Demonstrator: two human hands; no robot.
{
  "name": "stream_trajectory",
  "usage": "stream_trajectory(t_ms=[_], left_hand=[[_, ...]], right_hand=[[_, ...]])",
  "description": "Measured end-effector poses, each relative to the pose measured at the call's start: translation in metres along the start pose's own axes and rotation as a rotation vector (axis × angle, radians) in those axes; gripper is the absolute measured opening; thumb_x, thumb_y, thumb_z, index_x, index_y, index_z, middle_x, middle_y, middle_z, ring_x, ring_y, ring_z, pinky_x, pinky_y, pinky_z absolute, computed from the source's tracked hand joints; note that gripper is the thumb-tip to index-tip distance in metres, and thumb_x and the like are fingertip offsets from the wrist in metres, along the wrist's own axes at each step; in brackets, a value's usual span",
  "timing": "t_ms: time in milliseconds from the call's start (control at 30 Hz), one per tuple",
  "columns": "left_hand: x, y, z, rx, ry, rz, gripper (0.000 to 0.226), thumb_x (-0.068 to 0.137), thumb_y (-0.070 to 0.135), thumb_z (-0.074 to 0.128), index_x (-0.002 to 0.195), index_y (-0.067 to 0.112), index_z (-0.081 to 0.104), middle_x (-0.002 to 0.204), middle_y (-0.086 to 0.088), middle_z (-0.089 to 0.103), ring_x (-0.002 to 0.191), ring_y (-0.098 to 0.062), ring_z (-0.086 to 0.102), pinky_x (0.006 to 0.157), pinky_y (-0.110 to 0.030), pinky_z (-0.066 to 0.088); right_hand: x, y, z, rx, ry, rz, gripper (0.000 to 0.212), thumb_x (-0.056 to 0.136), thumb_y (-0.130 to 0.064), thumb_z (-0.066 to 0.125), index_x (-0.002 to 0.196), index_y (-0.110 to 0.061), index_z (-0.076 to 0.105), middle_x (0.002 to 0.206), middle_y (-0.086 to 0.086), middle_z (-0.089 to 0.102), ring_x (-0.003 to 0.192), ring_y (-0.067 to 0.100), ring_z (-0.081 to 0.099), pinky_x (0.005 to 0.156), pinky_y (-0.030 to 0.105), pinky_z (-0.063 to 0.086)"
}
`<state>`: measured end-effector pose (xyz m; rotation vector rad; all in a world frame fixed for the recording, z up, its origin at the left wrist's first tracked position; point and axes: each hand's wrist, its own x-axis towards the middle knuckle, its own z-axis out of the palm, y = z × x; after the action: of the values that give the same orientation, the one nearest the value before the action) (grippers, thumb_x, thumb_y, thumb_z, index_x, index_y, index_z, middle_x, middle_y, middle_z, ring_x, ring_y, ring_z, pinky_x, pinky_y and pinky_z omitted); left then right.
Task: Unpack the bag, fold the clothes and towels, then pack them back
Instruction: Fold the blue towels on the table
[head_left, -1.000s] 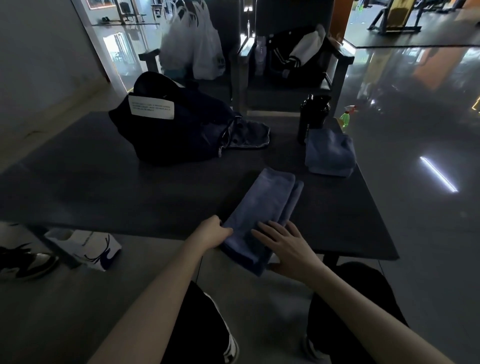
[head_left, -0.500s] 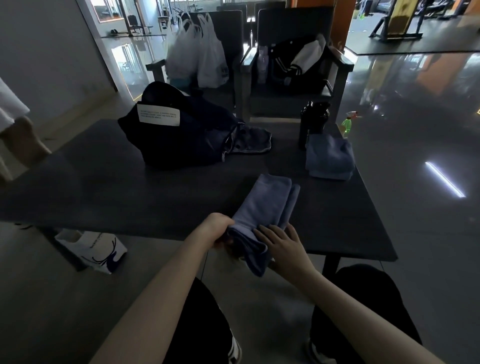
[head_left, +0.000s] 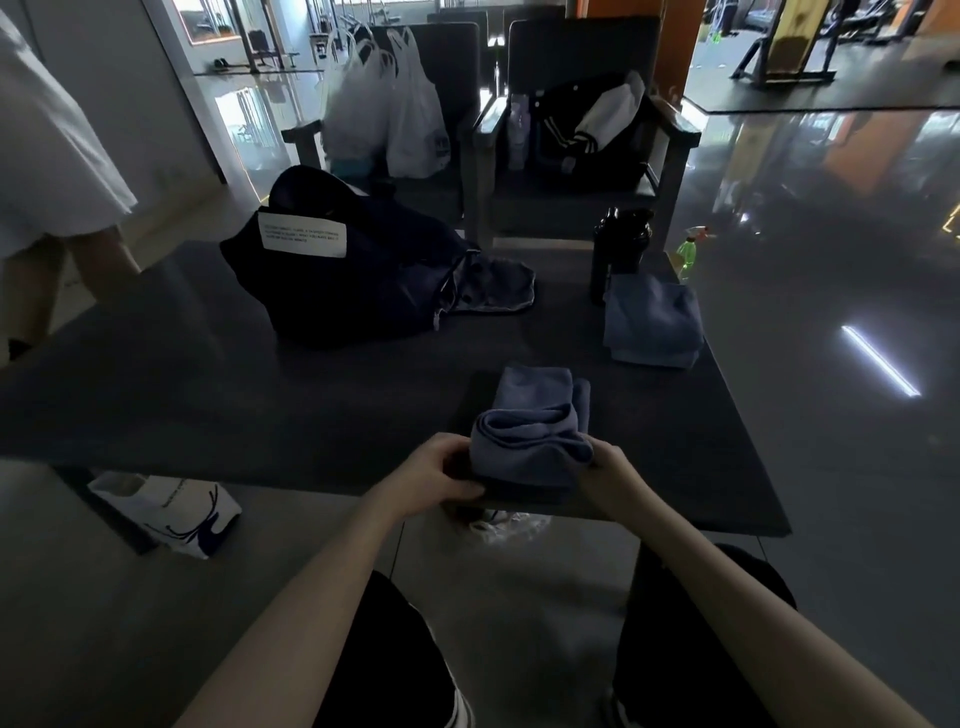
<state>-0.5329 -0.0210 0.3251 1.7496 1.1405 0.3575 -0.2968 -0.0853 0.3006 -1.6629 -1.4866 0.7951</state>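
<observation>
A blue-grey towel lies near the front edge of the dark table, its near end lifted and doubled back over itself. My left hand grips that raised end from the left, and my right hand grips it from the right. Behind, at the table's left middle, a dark bag with a white label lies on its side with its mouth open toward the right. A stack of folded blue-grey towels sits at the right rear of the table.
A black bottle stands behind the folded stack, with a green spray bottle beside it. Two dark chairs hold white plastic bags and a jacket. A person in white stands at far left. A paper bag lies on the floor.
Both hands went from resting on the towel's near end to gripping it, then lifted that end and folded it away from me. A person has come into view at the left.
</observation>
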Motion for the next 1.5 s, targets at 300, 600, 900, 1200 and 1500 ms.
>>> stream_trajectory(t_ms=[300, 600, 900, 1200, 1500], left_hand=[[0.031, 0.022, 0.024, -0.169, 0.176, -0.018, 0.029, 0.095, 0.039, 0.053, 0.097, 0.013, 0.065, 0.095, -0.005, 0.069, 0.087, -0.013, 0.064, 0.074, -0.027, 0.048], [0.07, 0.029, 0.03, -0.037, 0.264, -0.065, 0.01, 0.092, 0.031, 0.057, 0.092, 0.021, 0.056, 0.09, 0.003, 0.061, 0.082, -0.01, 0.059, 0.063, -0.025, 0.044], [0.082, 0.026, 0.041, 0.318, 0.4, 0.05, 0.069, 0.085, 0.02, 0.058, 0.145, 0.027, 0.026, 0.139, 0.002, 0.038, 0.121, -0.018, 0.046, 0.096, -0.037, 0.045], [0.097, 0.023, 0.046, 0.722, 0.291, 0.15, 0.045, 0.099, 0.038, 0.032, 0.141, 0.025, 0.039, 0.146, 0.006, 0.037, 0.135, -0.016, 0.03, 0.11, -0.04, 0.024], [0.117, 0.014, 0.053, 0.721, 0.256, 0.002, 0.059, 0.095, 0.054, 0.03, 0.148, 0.028, 0.027, 0.152, 0.005, 0.019, 0.14, -0.02, 0.016, 0.114, -0.044, 0.015]], right_hand=[[0.033, -0.011, -0.011, 0.223, 0.185, 0.258, 0.036, 0.096, -0.033, 0.051, 0.073, -0.008, 0.062, 0.076, 0.014, 0.065, 0.069, 0.022, 0.058, 0.062, 0.032, 0.04], [0.08, -0.007, -0.01, 0.092, 0.257, 0.278, 0.028, 0.097, -0.026, 0.049, 0.072, -0.014, 0.054, 0.073, 0.003, 0.06, 0.073, 0.021, 0.056, 0.063, 0.031, 0.039], [0.092, 0.001, -0.002, -0.08, 0.281, 0.283, 0.035, 0.094, -0.022, 0.051, 0.127, -0.012, 0.049, 0.109, 0.013, 0.065, 0.097, 0.031, 0.061, 0.074, 0.032, 0.045], [0.088, 0.003, 0.003, -0.743, 0.199, -0.068, 0.046, 0.096, -0.024, 0.044, 0.142, -0.021, 0.04, 0.154, 0.002, 0.029, 0.14, 0.022, 0.026, 0.113, 0.042, 0.018], [0.086, 0.024, 0.011, -0.617, -0.011, 0.111, 0.049, 0.102, -0.038, 0.024, 0.149, -0.032, 0.019, 0.16, -0.008, 0.009, 0.147, 0.018, 0.006, 0.116, 0.048, 0.006]])
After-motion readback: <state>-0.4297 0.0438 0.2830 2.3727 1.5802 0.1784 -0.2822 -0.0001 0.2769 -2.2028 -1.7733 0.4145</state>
